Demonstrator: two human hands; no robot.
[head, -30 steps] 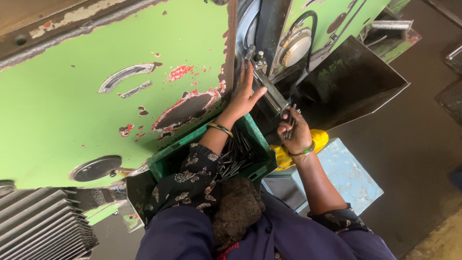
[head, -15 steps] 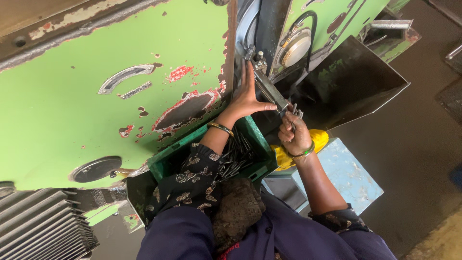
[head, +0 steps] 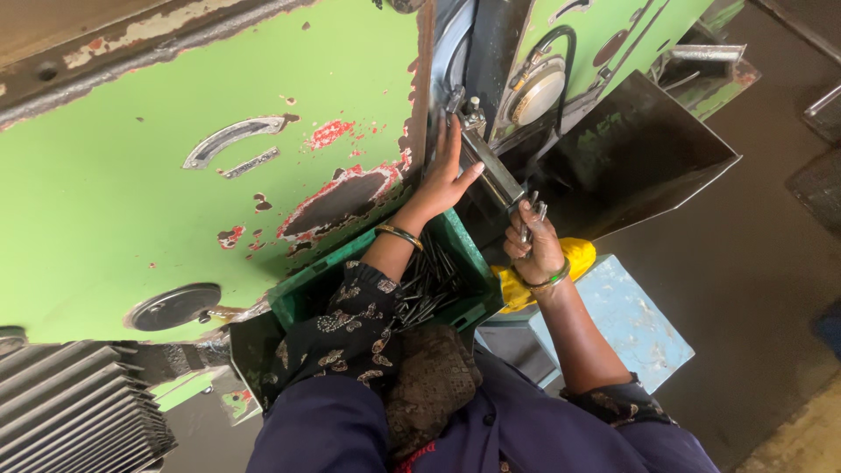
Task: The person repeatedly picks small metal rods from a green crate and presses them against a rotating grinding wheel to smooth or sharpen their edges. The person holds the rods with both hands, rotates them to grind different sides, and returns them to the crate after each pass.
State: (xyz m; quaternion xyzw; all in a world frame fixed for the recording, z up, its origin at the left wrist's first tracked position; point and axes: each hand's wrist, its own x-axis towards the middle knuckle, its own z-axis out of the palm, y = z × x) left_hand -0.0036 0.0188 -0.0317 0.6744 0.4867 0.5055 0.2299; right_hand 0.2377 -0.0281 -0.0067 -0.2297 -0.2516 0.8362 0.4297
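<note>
My left hand (head: 442, 178) lies flat with fingers spread against the edge of a big green machine (head: 193, 175), beside a slanted metal bar (head: 491, 171) with a bolt at its top. My right hand (head: 532, 245) is closed around a few thin metal rods (head: 532, 210) and holds them up at the lower end of that bar. Below my arms a green plastic crate (head: 469, 271) holds many more dark metal rods (head: 429, 289).
A dark sheet-metal chute (head: 639, 158) slopes down on the right. A yellow object (head: 574, 256) and a pale blue box (head: 631, 324) sit under my right arm. Grey ribbed metal (head: 70, 412) is at the lower left. The concrete floor (head: 771, 263) stretches to the right.
My right hand has lifted with the rods toward the lower end of the bar. My left hand has stayed pressed on the machine edge.
</note>
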